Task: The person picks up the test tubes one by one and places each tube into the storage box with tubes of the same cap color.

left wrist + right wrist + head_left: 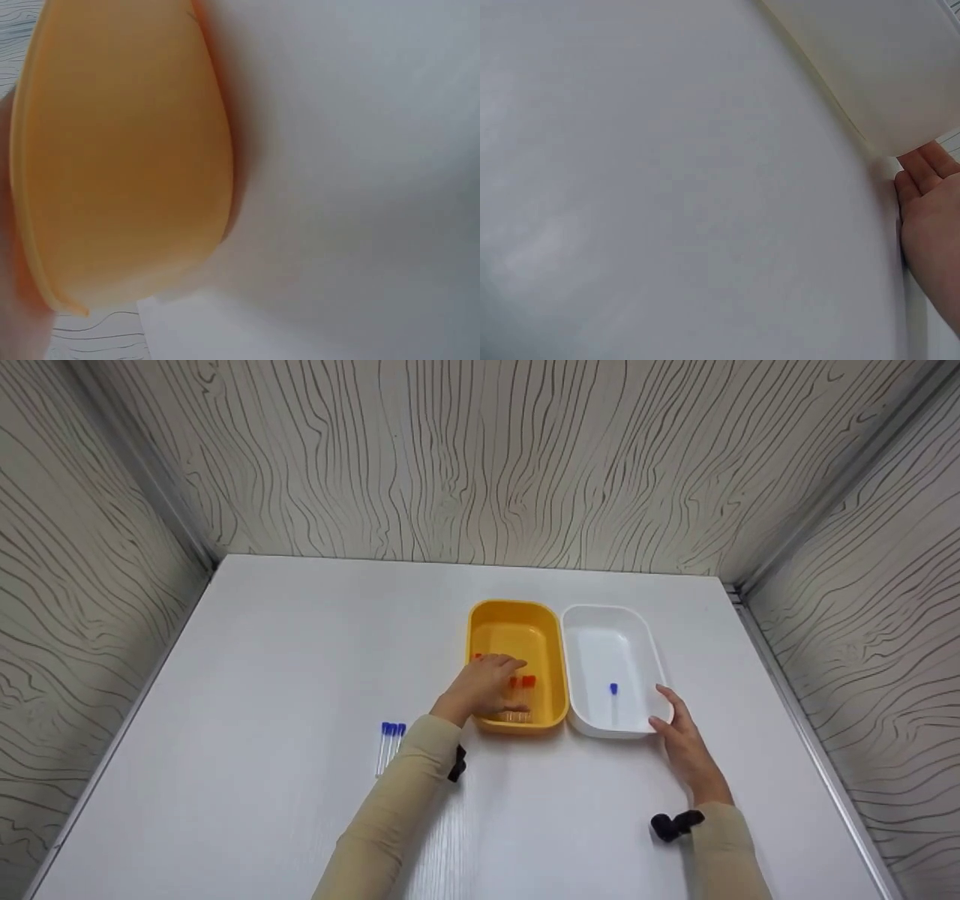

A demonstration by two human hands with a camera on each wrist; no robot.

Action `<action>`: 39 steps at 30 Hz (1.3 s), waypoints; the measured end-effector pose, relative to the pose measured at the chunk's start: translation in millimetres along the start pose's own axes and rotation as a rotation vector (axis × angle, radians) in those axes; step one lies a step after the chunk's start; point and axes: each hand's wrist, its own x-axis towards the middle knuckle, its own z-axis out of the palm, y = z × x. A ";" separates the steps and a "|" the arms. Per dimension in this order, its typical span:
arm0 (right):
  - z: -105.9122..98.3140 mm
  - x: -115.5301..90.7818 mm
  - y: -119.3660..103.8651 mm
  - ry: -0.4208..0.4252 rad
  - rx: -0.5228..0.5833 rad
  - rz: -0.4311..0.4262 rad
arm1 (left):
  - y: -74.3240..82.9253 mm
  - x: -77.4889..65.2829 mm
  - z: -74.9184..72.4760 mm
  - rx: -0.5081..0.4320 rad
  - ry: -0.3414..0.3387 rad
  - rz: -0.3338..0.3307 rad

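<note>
My left hand (486,684) reaches over the near left rim of a yellow plastic bin (517,611), its thumb and fingers spread apart. Several clear tubes with red caps (529,681) lie inside, partly hidden by that hand. At the near right corner of a white plastic bin (604,619), my right hand (684,739) grips the rim, thumb on the near side and fingers round the outer side. One blue-capped tube (614,690) lies in the white bin. In the left wrist view the yellow bin's outer wall (124,150) hides most of the left hand.
Blue-capped tubes (392,729) lie side by side on the white table (300,660), left of the yellow bin and partly behind the left forearm. The two bins stand side by side. Patterned walls (465,457) border the table at the back and sides.
</note>
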 end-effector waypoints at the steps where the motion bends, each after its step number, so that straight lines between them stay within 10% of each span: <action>1: -0.1 0.3 0.0 0.002 -0.004 -0.002 | -0.6 -0.8 -0.2 -0.007 0.015 0.008; 39: 1.9 0.2 -2.6 0.018 0.014 0.036 | -33.5 -67.8 -26.2 -0.061 0.301 0.109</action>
